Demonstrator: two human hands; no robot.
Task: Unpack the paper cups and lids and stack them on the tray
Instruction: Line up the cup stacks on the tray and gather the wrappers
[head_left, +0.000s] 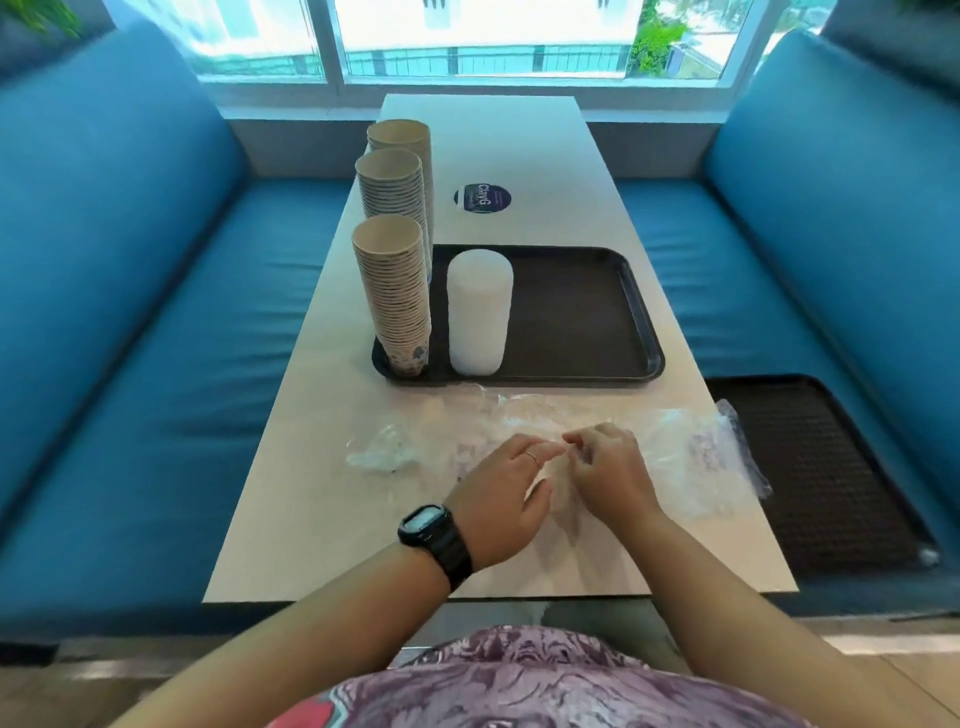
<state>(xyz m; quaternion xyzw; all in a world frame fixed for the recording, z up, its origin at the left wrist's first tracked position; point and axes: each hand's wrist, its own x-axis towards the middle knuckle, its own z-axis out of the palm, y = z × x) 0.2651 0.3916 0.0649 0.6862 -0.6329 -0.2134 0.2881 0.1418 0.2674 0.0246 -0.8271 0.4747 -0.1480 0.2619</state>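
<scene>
A dark brown tray (582, 312) lies across the middle of the table. On its left end stand a tall stack of paper cups (396, 296) and a white stack of lids (478, 312). Two more cup stacks, one (395, 192) and another (402, 140), stand behind the first along the table's left side. Clear plastic wrapping (691, 457) lies crumpled on the table in front of the tray. My left hand (501, 499) and my right hand (608, 467) meet over it, fingers curled and pinching the plastic film between them.
A round dark sticker (482, 197) marks the table behind the tray. A second dark tray (815, 467) lies on the blue bench seat to the right. Blue benches flank the table; a window runs along the far end.
</scene>
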